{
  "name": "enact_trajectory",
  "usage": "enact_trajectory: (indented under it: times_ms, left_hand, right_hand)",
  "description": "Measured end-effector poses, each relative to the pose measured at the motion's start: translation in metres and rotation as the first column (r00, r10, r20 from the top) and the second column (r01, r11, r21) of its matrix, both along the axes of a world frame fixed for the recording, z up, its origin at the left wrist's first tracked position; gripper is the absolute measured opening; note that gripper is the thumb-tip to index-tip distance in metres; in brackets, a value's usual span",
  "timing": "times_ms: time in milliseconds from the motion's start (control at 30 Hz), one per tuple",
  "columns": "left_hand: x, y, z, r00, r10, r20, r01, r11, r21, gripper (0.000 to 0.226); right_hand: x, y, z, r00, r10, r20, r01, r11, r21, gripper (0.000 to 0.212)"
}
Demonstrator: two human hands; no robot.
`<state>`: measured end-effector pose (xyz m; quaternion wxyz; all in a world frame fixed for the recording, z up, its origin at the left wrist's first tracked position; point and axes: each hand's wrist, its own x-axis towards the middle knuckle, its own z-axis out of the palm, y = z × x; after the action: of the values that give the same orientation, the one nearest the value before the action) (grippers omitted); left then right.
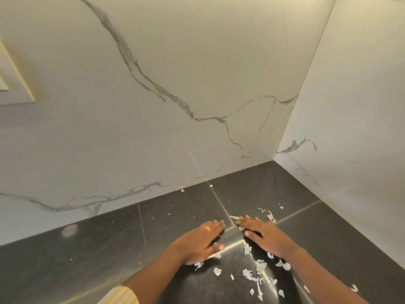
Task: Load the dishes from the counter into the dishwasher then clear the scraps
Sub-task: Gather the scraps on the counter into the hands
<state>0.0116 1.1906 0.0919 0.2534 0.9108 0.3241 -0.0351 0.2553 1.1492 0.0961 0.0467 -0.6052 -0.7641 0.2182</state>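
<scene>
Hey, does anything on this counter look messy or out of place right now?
Yes. Pale torn scraps are strewn over the dark counter, mostly between and below the left hand and right hand, both lying flat and open. A few stray bits sit farther back, near the marble wall.

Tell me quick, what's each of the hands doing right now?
Left hand: open, flat on the counter, holding nothing.
Right hand: open, palm down among the scraps, holding nothing.
</scene>
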Motion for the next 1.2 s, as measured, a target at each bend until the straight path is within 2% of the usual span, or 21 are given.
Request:
enact_trajectory:
  times_ms: [67, 133, 233, 333, 367, 433, 500, 533, 667, 767, 867, 1033, 1200]
  left_hand:
    - [-0.003, -0.015, 0.004, 0.996, -0.087, 0.020, 0.087, 0.996, -0.001, 0.081]
    - [-0.008, -0.013, 0.005, 0.996, -0.068, 0.066, 0.066, 0.997, 0.033, 0.084]
    - [-0.015, 0.011, 0.008, 0.989, 0.111, 0.098, -0.120, 0.988, 0.094, 0.109]
    - [-0.022, 0.044, 0.003, 0.942, 0.326, 0.082, -0.334, 0.936, 0.114, 0.126]
    - [-0.023, 0.054, 0.003, 0.925, 0.373, 0.073, -0.379, 0.918, 0.112, 0.125]
    - [-0.023, 0.068, 0.000, 0.906, 0.423, 0.034, -0.423, 0.897, 0.131, 0.101]
    - [-0.021, 0.079, -0.005, 0.895, 0.446, -0.017, -0.439, 0.886, 0.152, 0.076]
    - [-0.021, 0.083, -0.008, 0.889, 0.457, -0.032, -0.446, 0.880, 0.162, 0.074]
    - [-0.019, 0.094, -0.024, 0.891, 0.448, -0.072, -0.427, 0.881, 0.203, 0.092]
    - [-0.015, 0.096, -0.028, 0.889, 0.457, -0.036, -0.440, 0.874, 0.207, 0.078]
    - [-0.011, 0.092, -0.024, 0.891, 0.453, -0.015, -0.447, 0.884, 0.139, 0.076]
    - [-0.006, 0.070, -0.015, 0.946, 0.324, 0.014, -0.324, 0.945, 0.047, 0.071]
    - [-0.001, 0.034, -0.003, 0.969, 0.245, 0.037, -0.245, 0.970, 0.004, 0.068]
  right_hand:
    - [0.008, -0.025, 0.005, 0.999, -0.022, -0.023, 0.022, 0.999, -0.030, 0.078]
    - [0.017, -0.041, 0.012, 0.992, -0.105, -0.070, 0.106, 0.994, 0.007, 0.079]
    - [0.030, -0.047, 0.021, 0.975, -0.224, -0.012, 0.223, 0.965, 0.141, 0.066]
    - [0.030, -0.030, 0.023, 0.975, -0.209, 0.075, 0.186, 0.953, 0.239, 0.078]
    - [0.025, -0.021, 0.021, 0.980, -0.161, 0.115, 0.128, 0.960, 0.250, 0.069]
    - [0.012, 0.002, 0.016, 0.984, -0.050, 0.173, 0.012, 0.977, 0.214, 0.039]
    - [-0.005, 0.031, 0.013, 0.983, 0.021, 0.183, -0.052, 0.984, 0.168, 0.039]
    - [-0.014, 0.047, 0.012, 0.982, 0.035, 0.186, -0.062, 0.988, 0.145, 0.042]
    - [-0.047, 0.098, 0.008, 0.993, 0.018, 0.118, -0.022, 0.999, 0.036, 0.059]
    - [-0.063, 0.126, 0.002, 0.998, -0.008, 0.064, 0.011, 0.999, -0.046, 0.069]
    - [-0.070, 0.140, -0.004, 0.997, -0.011, 0.082, 0.019, 0.994, -0.106, 0.075]
    - [-0.065, 0.123, -0.003, 0.996, -0.008, 0.089, 0.015, 0.997, -0.076, 0.062]
    - [-0.042, 0.065, -0.003, 0.994, -0.024, 0.106, 0.025, 1.000, -0.010, 0.049]
